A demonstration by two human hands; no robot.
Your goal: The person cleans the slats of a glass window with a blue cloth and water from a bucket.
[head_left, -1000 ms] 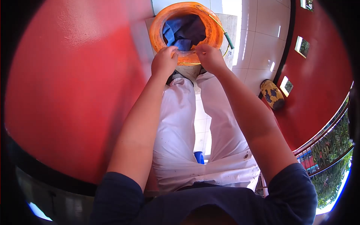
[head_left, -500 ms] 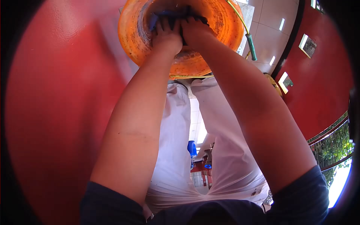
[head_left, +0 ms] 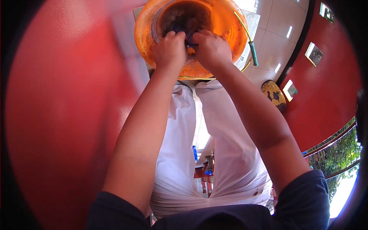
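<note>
The left hand [head_left: 170, 50] and the right hand [head_left: 213, 50] are side by side at the mouth of the orange bucket [head_left: 143, 32], and the grip of each one is clamped upon the dark cloth [head_left: 190, 33], which is inside this bucket, partly hidden by the hands. At the bucket's right side hangs a green handle [head_left: 253, 53], and farther right, well apart, a yellow pot [head_left: 274, 95] is on the tiled floor [head_left: 278, 34] near the red wall [head_left: 326, 92].
</note>
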